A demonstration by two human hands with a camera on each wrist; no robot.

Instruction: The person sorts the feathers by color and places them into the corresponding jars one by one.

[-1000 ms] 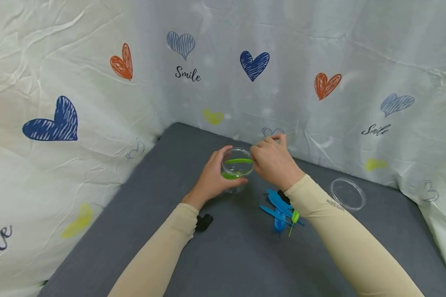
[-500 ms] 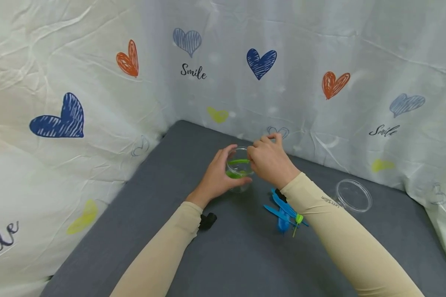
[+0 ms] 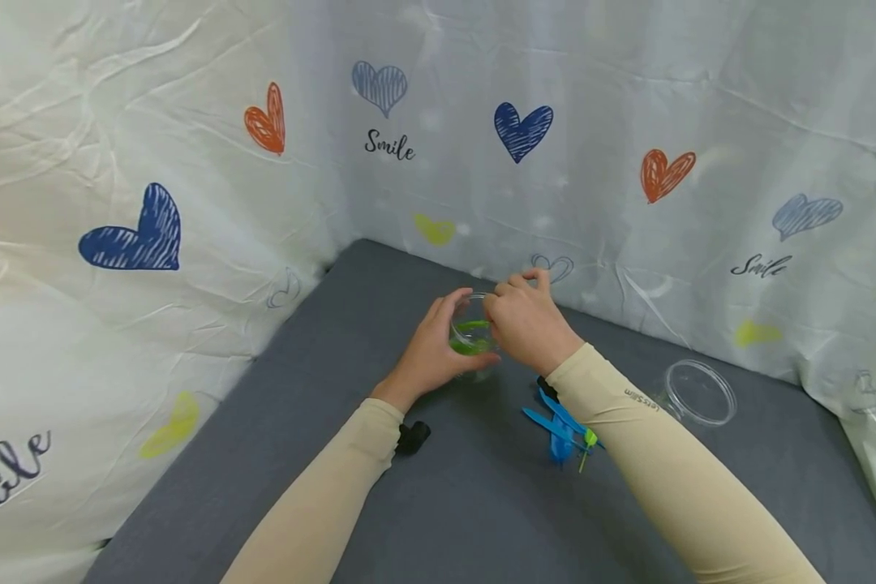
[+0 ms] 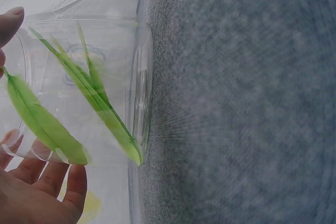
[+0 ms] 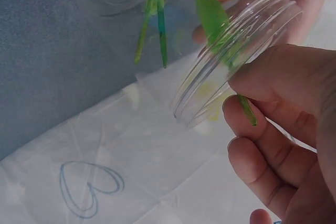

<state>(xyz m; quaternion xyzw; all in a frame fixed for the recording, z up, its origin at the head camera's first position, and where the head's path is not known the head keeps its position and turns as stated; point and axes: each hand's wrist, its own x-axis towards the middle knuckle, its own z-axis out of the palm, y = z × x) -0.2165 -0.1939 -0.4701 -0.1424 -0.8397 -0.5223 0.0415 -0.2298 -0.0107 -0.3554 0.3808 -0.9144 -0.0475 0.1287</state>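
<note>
My left hand (image 3: 434,349) grips a clear plastic jar (image 4: 113,45) around its side, thumb toward me in the head view. Several green feathers (image 4: 94,95) lean inside the jar, near its base. At the mouth, my right hand (image 3: 529,320) pinches the quill end of another green feather (image 5: 247,109) between thumb and index finger. Most of that feather's vane (image 4: 44,121) is inside the jar, seen through the wall. The right hand covers part of the jar's threaded rim (image 5: 236,51) in the head view.
Blue feathers (image 3: 560,442) lie on the grey tabletop (image 3: 467,503) beneath the right forearm, with a green feather (image 3: 589,440) beside them. A round clear lid (image 3: 730,401) rests farther right. A white curtain (image 3: 591,65) printed with hearts stands behind the table.
My right hand has come left over the jar's mouth, and the pinched green feather sits slightly lower in the jar. The left hand keeps its hold. The head view has shifted slightly.
</note>
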